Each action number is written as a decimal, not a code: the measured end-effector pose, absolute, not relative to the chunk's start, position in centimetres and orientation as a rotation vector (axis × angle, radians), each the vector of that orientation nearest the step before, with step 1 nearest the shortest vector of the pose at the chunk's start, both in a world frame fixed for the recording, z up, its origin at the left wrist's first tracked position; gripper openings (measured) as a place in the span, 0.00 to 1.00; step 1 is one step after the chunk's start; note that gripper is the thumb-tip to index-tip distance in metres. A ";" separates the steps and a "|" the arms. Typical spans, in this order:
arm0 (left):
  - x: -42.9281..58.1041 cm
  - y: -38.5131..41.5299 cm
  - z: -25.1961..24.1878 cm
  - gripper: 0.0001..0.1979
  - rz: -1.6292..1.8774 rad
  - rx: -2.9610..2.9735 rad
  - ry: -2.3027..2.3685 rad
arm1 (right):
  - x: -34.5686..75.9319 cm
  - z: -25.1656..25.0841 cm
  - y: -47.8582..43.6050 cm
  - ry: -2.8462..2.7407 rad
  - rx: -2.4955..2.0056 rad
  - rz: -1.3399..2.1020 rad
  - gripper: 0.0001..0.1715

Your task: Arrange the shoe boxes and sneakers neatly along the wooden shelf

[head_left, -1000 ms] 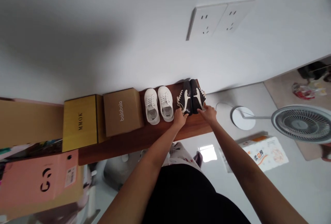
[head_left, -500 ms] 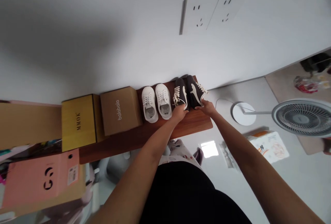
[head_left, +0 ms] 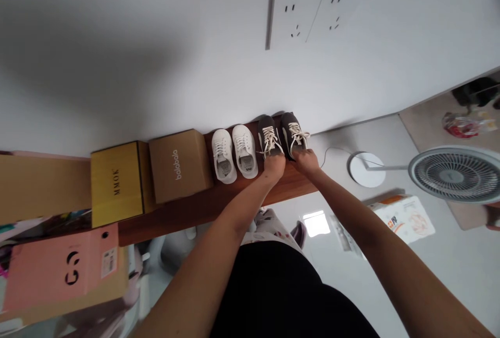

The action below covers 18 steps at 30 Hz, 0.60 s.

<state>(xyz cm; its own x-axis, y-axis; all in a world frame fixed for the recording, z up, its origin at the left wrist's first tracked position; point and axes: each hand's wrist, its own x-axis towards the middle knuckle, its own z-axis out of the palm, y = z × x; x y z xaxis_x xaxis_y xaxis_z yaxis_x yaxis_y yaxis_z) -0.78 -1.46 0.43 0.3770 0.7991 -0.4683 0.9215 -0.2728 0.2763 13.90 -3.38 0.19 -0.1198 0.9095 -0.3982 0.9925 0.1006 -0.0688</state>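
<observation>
A pair of dark sneakers with cream laces stands on the wooden shelf (head_left: 287,187), toes toward the wall. My left hand (head_left: 275,164) is closed on the heel of the left dark sneaker (head_left: 269,132). The right dark sneaker (head_left: 292,128) has its heel in my right hand (head_left: 305,161), also closed. Fingertips of both hands are mostly hidden by the hands themselves. Just left of them, a white sneaker (head_left: 223,145) and a second white sneaker (head_left: 244,142) sit side by side, touching neither hand.
Left of the white pair stand a brown box (head_left: 177,169) and a yellow box (head_left: 117,187). A pink box lid (head_left: 58,270) lies lower left. On the right are a fan (head_left: 453,174) and a white package (head_left: 410,221) on the floor. A socket plate (head_left: 297,15) is on the wall.
Both dark sneakers have turned from lying tilted outward to upright, with their laces facing up. My hands have shifted to grip them from behind at the heels.
</observation>
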 end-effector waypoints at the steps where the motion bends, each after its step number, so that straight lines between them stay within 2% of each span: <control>1: -0.6 -1.4 0.3 0.18 -0.321 2.142 1.485 | 13.8 0.1 -3.3 2.128 1.890 -0.477 0.15; 18: 0.1 -0.9 -1.6 0.19 -0.335 2.102 1.517 | 13.0 -1.6 -2.0 2.119 1.878 -0.519 0.17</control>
<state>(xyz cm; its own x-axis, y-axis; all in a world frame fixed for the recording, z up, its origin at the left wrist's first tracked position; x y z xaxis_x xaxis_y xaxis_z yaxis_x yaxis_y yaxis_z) 0.15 -0.92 -1.56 0.3414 0.8056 -0.4843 0.9345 -0.2360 0.2663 12.96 -2.03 -1.61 -0.1291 0.8972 -0.4224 0.9908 0.0995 -0.0914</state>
